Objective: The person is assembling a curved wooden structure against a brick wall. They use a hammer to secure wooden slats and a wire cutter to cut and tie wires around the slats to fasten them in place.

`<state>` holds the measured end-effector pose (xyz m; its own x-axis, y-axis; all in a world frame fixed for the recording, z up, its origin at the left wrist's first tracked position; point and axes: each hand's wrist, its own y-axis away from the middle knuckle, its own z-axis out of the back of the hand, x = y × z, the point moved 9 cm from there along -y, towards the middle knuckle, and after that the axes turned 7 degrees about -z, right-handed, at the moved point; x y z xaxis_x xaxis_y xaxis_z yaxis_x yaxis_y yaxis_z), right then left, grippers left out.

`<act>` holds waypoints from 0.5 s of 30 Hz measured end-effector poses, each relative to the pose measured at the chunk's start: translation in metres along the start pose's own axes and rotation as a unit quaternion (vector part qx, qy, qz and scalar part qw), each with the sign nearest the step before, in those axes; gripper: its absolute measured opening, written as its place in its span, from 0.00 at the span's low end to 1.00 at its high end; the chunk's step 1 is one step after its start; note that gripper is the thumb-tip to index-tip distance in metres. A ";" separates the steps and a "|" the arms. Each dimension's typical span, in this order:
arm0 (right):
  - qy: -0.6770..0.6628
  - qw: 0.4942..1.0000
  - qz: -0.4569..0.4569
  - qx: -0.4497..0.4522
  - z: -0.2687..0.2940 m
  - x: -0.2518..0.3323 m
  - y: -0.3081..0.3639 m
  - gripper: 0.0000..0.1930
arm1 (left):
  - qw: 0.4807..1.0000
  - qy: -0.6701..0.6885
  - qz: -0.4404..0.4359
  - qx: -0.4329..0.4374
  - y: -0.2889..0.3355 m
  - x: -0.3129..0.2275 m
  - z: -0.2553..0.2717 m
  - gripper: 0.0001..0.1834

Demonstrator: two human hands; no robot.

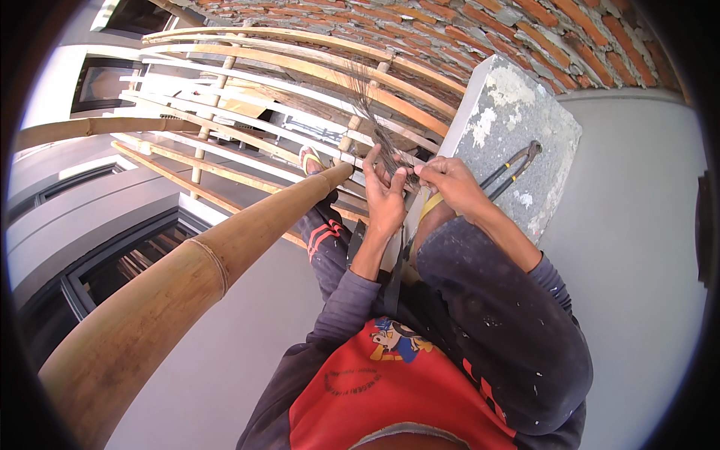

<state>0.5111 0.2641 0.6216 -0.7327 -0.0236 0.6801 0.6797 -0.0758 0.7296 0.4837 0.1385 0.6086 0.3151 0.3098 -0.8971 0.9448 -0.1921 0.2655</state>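
Observation:
A bundle of thin dark wires fans out upward in front of me. My left hand is closed around its lower part. Close against it, my right hand is closed in a pinch at the bundle's lower end. The exact strand between those fingertips is too small to make out. Just beyond my right hand, pincers with black and yellow handles lie on a paint-spattered grey concrete block. Part of their handles is hidden behind my right hand and forearm.
A thick bamboo pole slants up from the lower left, ending near my left hand. Ahead lies a platform of bamboo slats with gaps between them. A rough brick wall closes the far side. Windows are at left, far below.

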 end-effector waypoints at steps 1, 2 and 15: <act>0.040 0.999 0.013 -0.021 0.003 0.000 -0.001 0.15 | 1.000 -0.001 0.006 -0.002 0.000 0.002 0.000 0.32; 0.048 0.998 0.031 -0.024 0.006 0.002 -0.002 0.15 | 1.000 0.002 0.010 0.003 0.000 0.003 -0.001 0.32; -0.109 0.987 0.116 0.037 0.072 0.119 0.093 0.16 | 0.988 -0.107 -0.008 -0.112 -0.039 0.036 0.083 0.30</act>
<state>0.4893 0.3255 0.7757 -0.5385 0.1828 0.8225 0.8343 -0.0208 0.5509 0.4509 0.0797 0.5369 0.2955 0.1030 -0.9498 0.9535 0.0302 0.2999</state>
